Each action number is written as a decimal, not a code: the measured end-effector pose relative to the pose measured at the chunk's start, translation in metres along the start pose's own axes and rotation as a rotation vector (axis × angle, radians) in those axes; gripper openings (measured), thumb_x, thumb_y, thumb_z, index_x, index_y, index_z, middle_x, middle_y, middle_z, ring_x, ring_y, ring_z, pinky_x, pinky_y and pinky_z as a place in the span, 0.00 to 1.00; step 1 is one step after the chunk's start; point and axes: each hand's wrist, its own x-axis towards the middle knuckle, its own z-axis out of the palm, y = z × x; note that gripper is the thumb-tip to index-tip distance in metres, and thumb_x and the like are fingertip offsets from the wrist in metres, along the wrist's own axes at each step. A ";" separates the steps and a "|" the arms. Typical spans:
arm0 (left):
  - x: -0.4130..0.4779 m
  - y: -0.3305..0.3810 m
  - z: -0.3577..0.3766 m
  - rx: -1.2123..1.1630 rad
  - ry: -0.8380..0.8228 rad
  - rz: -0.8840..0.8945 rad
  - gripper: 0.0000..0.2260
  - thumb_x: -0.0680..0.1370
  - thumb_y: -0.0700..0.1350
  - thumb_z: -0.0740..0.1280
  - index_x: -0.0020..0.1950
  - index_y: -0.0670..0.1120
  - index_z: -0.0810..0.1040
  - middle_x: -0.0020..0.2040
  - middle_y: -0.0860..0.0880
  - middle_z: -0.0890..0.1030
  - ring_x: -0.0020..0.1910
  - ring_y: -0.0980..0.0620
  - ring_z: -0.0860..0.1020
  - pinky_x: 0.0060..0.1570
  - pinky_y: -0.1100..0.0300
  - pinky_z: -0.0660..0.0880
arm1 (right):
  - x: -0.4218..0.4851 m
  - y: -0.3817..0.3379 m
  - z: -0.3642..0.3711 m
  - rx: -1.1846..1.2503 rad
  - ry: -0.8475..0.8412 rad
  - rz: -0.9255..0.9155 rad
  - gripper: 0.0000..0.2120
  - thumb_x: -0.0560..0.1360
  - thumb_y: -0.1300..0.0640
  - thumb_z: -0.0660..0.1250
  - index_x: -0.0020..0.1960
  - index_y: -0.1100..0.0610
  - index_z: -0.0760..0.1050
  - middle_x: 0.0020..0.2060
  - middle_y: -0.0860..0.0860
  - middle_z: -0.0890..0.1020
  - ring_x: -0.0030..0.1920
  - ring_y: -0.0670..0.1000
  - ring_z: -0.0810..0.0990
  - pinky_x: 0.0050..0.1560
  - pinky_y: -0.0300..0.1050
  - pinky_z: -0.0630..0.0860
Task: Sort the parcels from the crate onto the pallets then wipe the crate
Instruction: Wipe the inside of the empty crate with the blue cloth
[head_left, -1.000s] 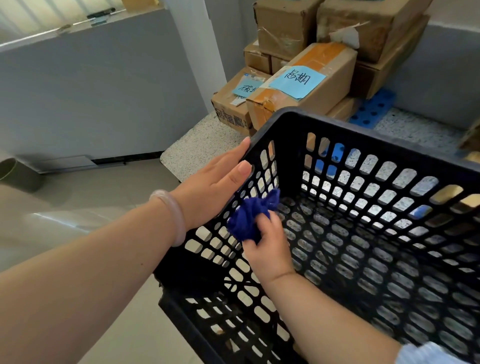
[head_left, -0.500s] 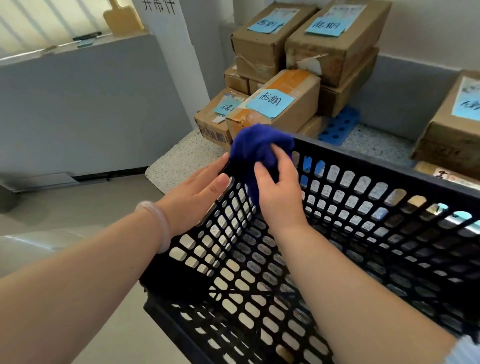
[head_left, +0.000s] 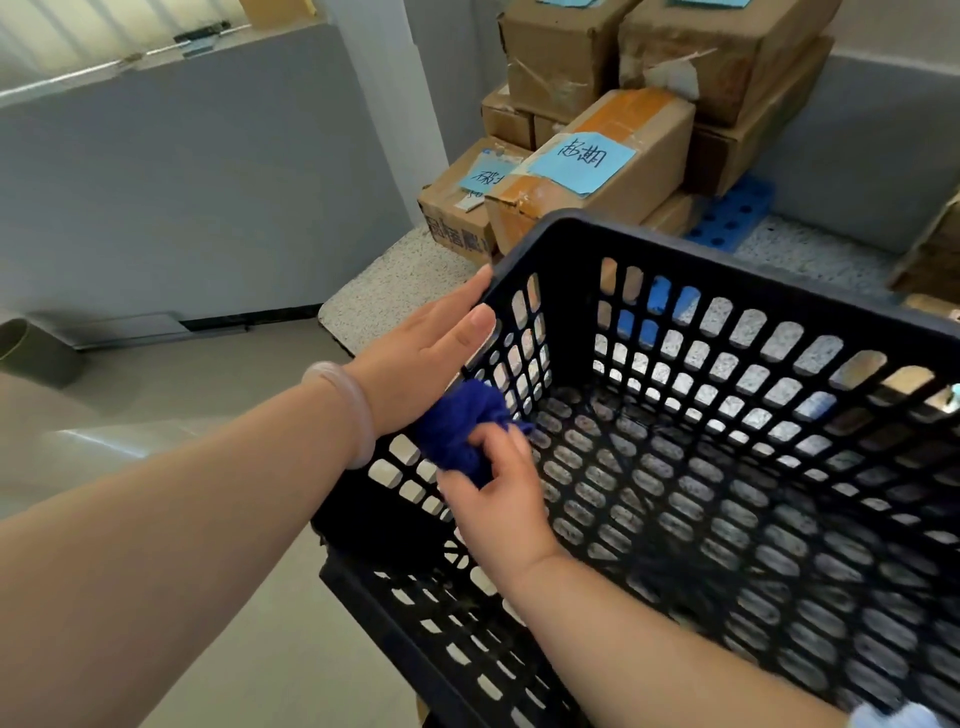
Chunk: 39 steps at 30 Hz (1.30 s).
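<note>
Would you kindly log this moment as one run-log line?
phase: wipe crate | left hand: rests on crate wall | right hand: grips blue cloth inside crate | parcels: stacked beyond crate

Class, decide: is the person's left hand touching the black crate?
Touching. The head view shows the left hand lying flat against the outer wall of the black crate, fingertips at its corner.

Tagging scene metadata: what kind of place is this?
Likely a storeroom or parcel-sorting area: taped cardboard boxes with handwritten blue labels stacked on a blue plastic pallet, plus a black slotted crate.
</note>
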 end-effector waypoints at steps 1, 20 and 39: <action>0.000 0.001 0.000 0.002 0.000 -0.003 0.34 0.71 0.73 0.45 0.77 0.66 0.52 0.78 0.59 0.58 0.77 0.60 0.53 0.77 0.56 0.48 | -0.003 -0.002 0.000 0.003 -0.016 -0.015 0.15 0.70 0.64 0.71 0.40 0.45 0.72 0.47 0.43 0.71 0.49 0.35 0.71 0.50 0.26 0.65; 0.000 -0.004 -0.001 -0.020 -0.021 -0.031 0.31 0.69 0.78 0.44 0.72 0.75 0.51 0.78 0.61 0.58 0.77 0.60 0.53 0.77 0.47 0.50 | 0.010 0.064 -0.036 -0.718 -0.696 -0.284 0.18 0.72 0.60 0.68 0.60 0.49 0.77 0.65 0.51 0.72 0.64 0.57 0.71 0.64 0.52 0.72; 0.003 -0.006 -0.001 0.009 -0.013 -0.037 0.32 0.69 0.76 0.43 0.73 0.73 0.50 0.78 0.62 0.57 0.77 0.60 0.52 0.77 0.48 0.50 | 0.038 0.038 -0.024 -0.001 -0.019 0.544 0.12 0.78 0.61 0.65 0.56 0.46 0.70 0.55 0.47 0.76 0.58 0.51 0.75 0.62 0.47 0.68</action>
